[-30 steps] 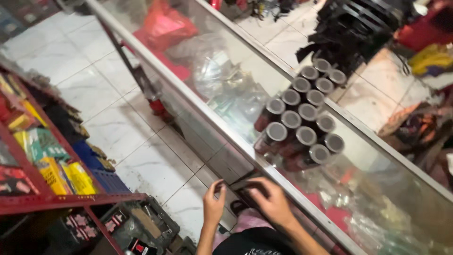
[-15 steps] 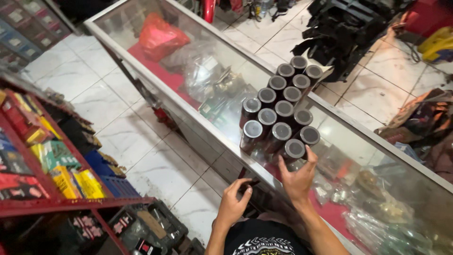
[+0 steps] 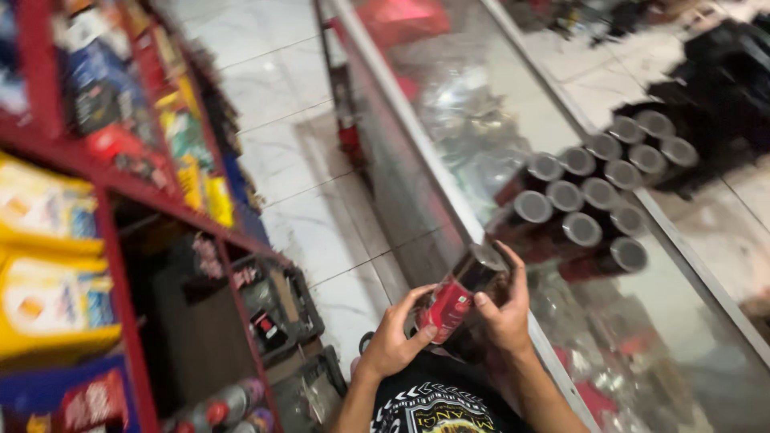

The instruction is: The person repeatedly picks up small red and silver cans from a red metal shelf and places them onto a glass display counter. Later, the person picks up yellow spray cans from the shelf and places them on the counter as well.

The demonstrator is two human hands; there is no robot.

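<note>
Red-labelled, silver-topped cylindrical can (image 3: 459, 293) lies tilted between both hands, above the near edge of the glass display counter (image 3: 481, 104). Left hand (image 3: 393, 341) cups its base, fingers curled around it; right hand (image 3: 504, 314) wraps the top. More matching cans (image 3: 589, 200) stand stacked on the glass.

The head camera looks steeply down, close over the glass counter (image 3: 513, 160).

White tiled floor (image 3: 309, 192) between red shelving (image 3: 120, 192) and glass counter (image 3: 497, 120).
</note>
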